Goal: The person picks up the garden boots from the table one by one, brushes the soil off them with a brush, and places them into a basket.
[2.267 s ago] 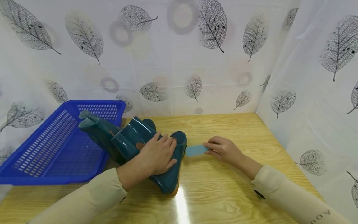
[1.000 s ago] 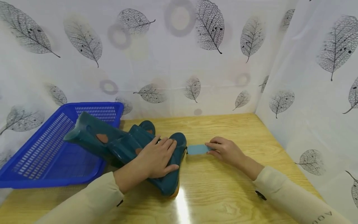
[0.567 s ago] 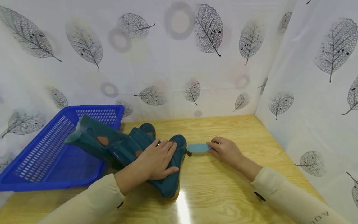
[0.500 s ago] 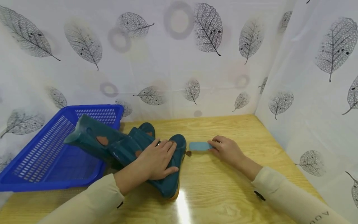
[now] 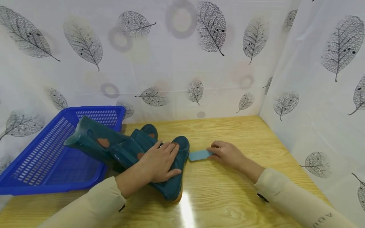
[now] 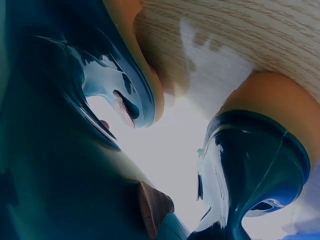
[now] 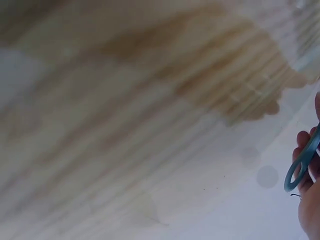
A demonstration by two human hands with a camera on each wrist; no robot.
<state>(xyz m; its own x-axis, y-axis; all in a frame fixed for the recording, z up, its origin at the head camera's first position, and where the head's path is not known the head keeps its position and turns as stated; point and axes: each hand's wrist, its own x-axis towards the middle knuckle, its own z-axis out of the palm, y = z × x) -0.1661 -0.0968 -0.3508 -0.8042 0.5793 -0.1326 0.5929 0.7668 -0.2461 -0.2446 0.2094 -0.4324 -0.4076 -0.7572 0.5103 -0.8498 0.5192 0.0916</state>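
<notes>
A pair of dark teal rain boots with orange-brown soles lies on its side in the head view. My left hand (image 5: 158, 163) rests flat over the nearer boot (image 5: 172, 188), fingers stretched toward its toe. The other boot (image 5: 97, 136) lies behind, its shaft over the basket. My right hand (image 5: 228, 154) pinches a light-blue brush (image 5: 199, 155), whose far end is against or very near the nearer boot's sole edge. Its bristles are not clearly seen. The right wrist view shows the brush's looped handle (image 7: 297, 170) in the fingers. Boot toes (image 6: 260, 155) fill the left wrist view.
A blue plastic basket (image 5: 25, 190) with slotted walls stands at the left, close behind the boots. The wooden table (image 5: 242, 202) extends right and toward me. A white leaf-print curtain (image 5: 171, 63) hangs along the back and right.
The shaft of the rear boot has swung left. The brush went slightly right, then back left to the sole. A small dark brown bit beside the sole is now out of sight.
</notes>
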